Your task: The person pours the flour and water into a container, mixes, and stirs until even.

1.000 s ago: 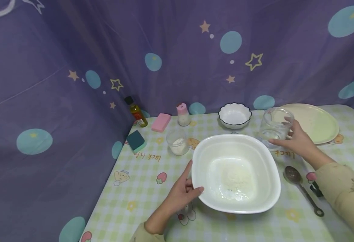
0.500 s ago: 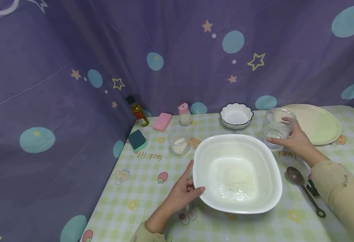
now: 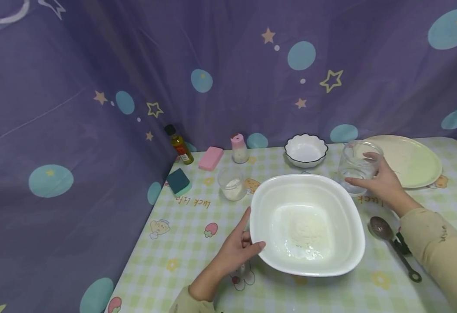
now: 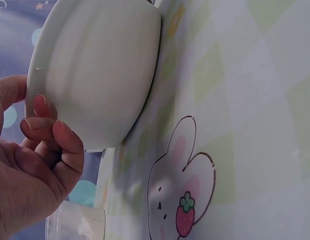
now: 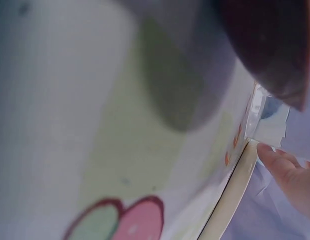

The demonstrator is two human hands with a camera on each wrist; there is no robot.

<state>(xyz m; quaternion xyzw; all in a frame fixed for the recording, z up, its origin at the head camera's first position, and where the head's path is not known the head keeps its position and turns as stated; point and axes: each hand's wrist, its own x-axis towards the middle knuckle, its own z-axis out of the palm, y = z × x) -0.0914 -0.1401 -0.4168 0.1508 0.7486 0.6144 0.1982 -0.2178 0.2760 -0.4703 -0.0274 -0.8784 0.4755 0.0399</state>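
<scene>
A large white basin (image 3: 342, 256) with a patch of pale powder (image 3: 309, 230) and some wet shine on its bottom stands on the table. My left hand (image 3: 234, 248) holds its left rim, thumb over the edge and other fingers curled against the outside wall, as the left wrist view also shows at the basin's side (image 4: 99, 70). Beyond the basin's right corner, my right hand (image 3: 382, 180) grips a clear jar (image 3: 355, 167) with clear liquid low inside, thumb in front and fingers round the far side. The jar appears to rest on the table.
A dark spoon (image 3: 382, 228) lies right of the basin, near a small black object (image 3: 402, 243). Behind stand a scalloped bowl (image 3: 306, 150), pale tray (image 3: 416, 163), pink-topped shaker (image 3: 239, 150), cup of white powder (image 3: 231, 187), pink block (image 3: 211, 158), sponge (image 3: 178, 181) and oil bottle (image 3: 180, 147).
Both hands keep their holds, and the basin and jar stay put. The whole view shifts slightly, and the right sleeve moves a little to the left, covering more of the black object.
</scene>
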